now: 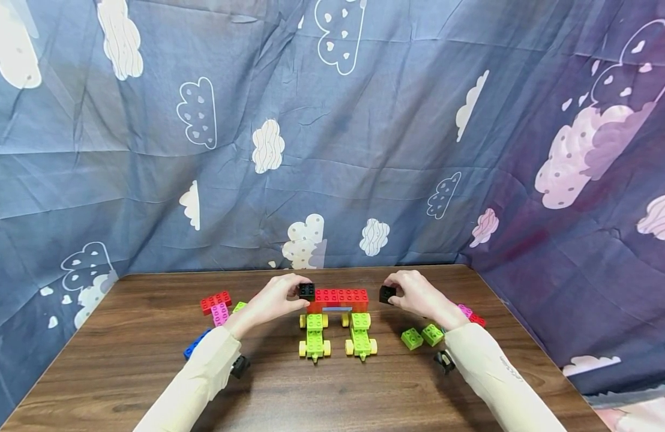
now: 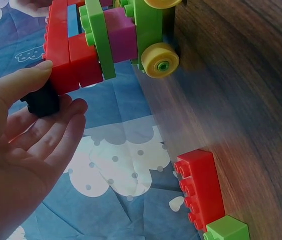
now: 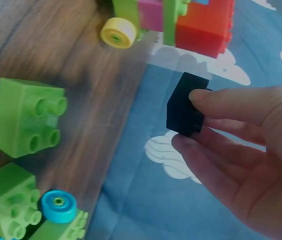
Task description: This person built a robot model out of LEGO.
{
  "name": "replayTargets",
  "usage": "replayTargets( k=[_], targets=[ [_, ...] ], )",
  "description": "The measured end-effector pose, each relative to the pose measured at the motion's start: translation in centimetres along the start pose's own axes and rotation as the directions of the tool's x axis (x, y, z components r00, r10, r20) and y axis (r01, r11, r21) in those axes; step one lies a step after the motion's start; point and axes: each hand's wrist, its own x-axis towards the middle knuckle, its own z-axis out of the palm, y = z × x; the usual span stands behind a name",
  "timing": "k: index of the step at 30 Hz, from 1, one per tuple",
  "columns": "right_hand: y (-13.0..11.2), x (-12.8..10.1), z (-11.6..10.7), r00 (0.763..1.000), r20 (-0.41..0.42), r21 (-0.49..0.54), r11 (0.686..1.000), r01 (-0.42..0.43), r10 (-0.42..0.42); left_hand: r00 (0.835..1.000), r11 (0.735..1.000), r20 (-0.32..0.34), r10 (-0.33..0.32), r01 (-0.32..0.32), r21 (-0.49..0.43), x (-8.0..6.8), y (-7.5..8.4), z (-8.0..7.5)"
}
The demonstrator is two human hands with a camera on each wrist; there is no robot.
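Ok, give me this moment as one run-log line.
left hand: pinches black brick against red bar | right hand: pinches second black brick, apart from bar | green wheeled bases: under bar

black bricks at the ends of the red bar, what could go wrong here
The left hand pinches a black brick against the red bar; pressing may roll the wheeled green cars underneath. The right hand holds its black brick by fingertips only, apart from the bar, so it might slip.

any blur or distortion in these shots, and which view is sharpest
Head view: sharpest, evenly lit, wide-angle bending of the table edges. Left wrist view: left hand close and soft. Right wrist view: wood smeared and hazy around the green bricks.
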Motion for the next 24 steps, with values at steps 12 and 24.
replayTargets(
  k=[12,24],
  targets=[
    [-1.3,0.5,-0.9,0.996,-0.043,-0.013,0.997,0.073,-0.074,1.0,1.0,-0.005,0.002,-0.002,-0.018,0.0,-0.1,0.1],
    [-2.3,0.8,-1.4,0.994,-0.042,0.003,0.995,0.104,-0.104,1.0,1.0,-0.002,0.01,-0.01,-0.021,-0.1,-0.2,-0.1]
  ],
)
